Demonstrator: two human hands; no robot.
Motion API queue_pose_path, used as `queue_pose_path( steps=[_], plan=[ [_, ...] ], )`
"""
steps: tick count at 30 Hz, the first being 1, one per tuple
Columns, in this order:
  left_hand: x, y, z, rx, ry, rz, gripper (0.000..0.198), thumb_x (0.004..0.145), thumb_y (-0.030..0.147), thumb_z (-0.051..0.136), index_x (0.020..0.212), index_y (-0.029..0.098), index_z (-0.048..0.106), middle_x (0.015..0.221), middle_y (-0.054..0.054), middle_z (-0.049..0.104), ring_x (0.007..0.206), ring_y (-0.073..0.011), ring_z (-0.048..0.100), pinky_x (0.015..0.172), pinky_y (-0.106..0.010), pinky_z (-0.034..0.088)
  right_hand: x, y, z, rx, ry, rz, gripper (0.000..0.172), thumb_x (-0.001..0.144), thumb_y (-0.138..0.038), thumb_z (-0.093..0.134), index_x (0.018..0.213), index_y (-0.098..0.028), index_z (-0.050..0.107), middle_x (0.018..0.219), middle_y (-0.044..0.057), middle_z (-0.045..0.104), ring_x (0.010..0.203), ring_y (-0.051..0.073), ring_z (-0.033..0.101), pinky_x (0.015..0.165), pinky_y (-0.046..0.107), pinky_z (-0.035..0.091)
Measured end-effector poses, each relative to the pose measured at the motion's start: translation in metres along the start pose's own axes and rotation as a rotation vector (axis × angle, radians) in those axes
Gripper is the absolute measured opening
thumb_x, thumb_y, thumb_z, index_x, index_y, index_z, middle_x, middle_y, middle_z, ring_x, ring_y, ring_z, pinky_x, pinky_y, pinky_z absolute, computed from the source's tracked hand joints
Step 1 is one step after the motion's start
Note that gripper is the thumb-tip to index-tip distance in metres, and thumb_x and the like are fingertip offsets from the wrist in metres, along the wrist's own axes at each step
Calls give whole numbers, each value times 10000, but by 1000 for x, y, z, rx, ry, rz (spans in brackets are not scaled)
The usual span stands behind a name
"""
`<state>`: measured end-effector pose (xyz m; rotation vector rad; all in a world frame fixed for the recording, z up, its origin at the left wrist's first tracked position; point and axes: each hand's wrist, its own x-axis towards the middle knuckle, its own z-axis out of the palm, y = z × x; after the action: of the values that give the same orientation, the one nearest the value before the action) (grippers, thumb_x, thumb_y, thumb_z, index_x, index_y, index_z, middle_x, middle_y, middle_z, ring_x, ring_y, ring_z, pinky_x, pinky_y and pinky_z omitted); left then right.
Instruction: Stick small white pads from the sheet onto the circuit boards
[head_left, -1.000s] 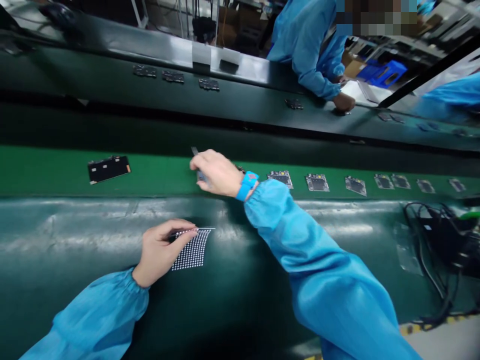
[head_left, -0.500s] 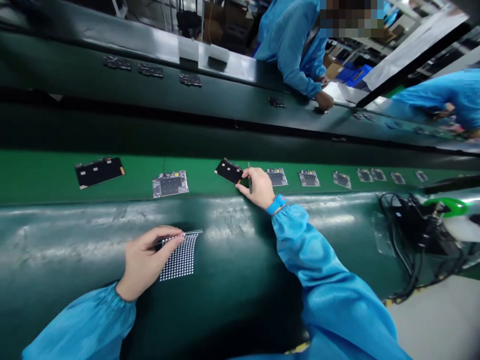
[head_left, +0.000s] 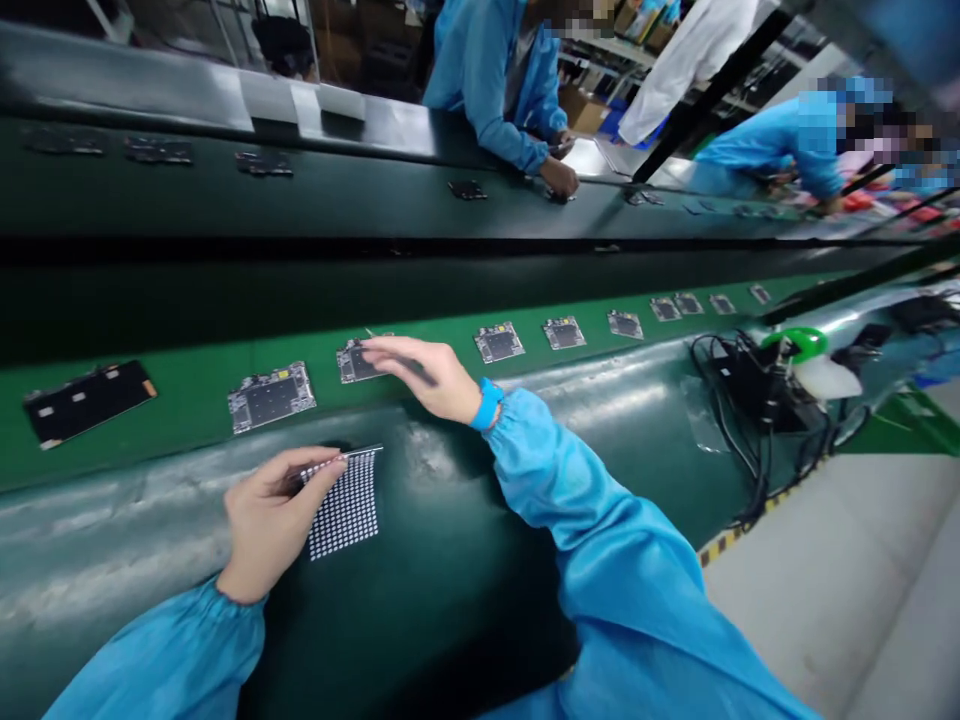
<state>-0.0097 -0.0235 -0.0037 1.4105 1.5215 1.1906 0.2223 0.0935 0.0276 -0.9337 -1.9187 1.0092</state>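
My left hand (head_left: 274, 510) is closed, its thumb and fingers pinching a sheet of round white dots (head_left: 349, 510) by its upper edge, above the dark green worktop. My right hand (head_left: 427, 375) reaches over the green belt with fingers stretched forward at a circuit board (head_left: 356, 365), hiding that board's right part. What looks like a slim pair of tweezers runs behind these fingers; only its tip and a dark part show. To the left lies another grey circuit board (head_left: 270, 398), and beyond it a larger board with a black face (head_left: 90, 402).
More circuit boards, such as one board (head_left: 499, 342), lie along the belt (head_left: 435, 335) to the right. Black cables (head_left: 739, 440) and a green-topped device (head_left: 795, 345) stand on the right worktop. Across the line, a co-worker's hand (head_left: 559, 178) handles a board.
My view has swung right. The board at my right hand showed a black face and now shows its grey side; my fingers have straightened over it. My left hand still pinches the dotted sheet.
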Motion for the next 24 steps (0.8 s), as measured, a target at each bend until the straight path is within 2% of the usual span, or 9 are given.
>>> queue_pose_path(
  steps=[2,3,6,8,12,17,24],
  plan=[
    [9,7,20,-16,-27,27,163,783,346,825,870,213,792,837,-23,805,732,-181,755,691,-260,614,-25,-1,-11,252,85,159,370,1016,-428,544,1284,-202,664,977,63,774,791,163,710,754,334,618],
    [13,10,31,-25,-46,40,149,786,336,821,862,211,791,833,-24,804,734,-181,754,687,-262,610,-37,-1,-18,349,133,220,376,997,-450,579,1247,-191,688,929,57,773,738,149,702,693,305,613],
    [23,15,58,-56,-94,74,106,793,308,812,844,216,793,826,-17,801,733,-167,745,688,-254,594,-63,-5,-33,531,234,310,323,925,-433,707,1093,-159,744,884,65,778,751,148,729,688,278,620],
    [26,14,68,-62,-120,79,88,801,296,807,856,228,798,837,-11,802,734,-156,742,690,-247,587,-71,-9,-34,621,261,347,272,874,-375,782,1027,-155,738,868,65,785,754,163,751,702,293,637],
    [27,11,68,-42,-145,91,66,804,280,811,859,245,801,829,1,800,717,-145,734,671,-240,580,-73,-17,-22,636,267,392,250,793,-300,863,914,-153,701,864,70,795,724,174,763,689,305,655],
    [25,13,61,-15,-153,102,56,801,261,816,854,250,799,819,8,800,724,-145,738,677,-239,581,-74,-19,-14,627,245,383,204,874,-306,791,921,-159,658,890,84,797,760,185,779,682,297,653],
    [25,15,59,-31,-154,107,55,799,241,819,849,243,798,808,7,798,700,-141,733,664,-241,575,-77,-18,-15,576,207,379,203,894,-313,774,938,-149,663,886,85,795,749,172,772,704,293,652]
  ],
)
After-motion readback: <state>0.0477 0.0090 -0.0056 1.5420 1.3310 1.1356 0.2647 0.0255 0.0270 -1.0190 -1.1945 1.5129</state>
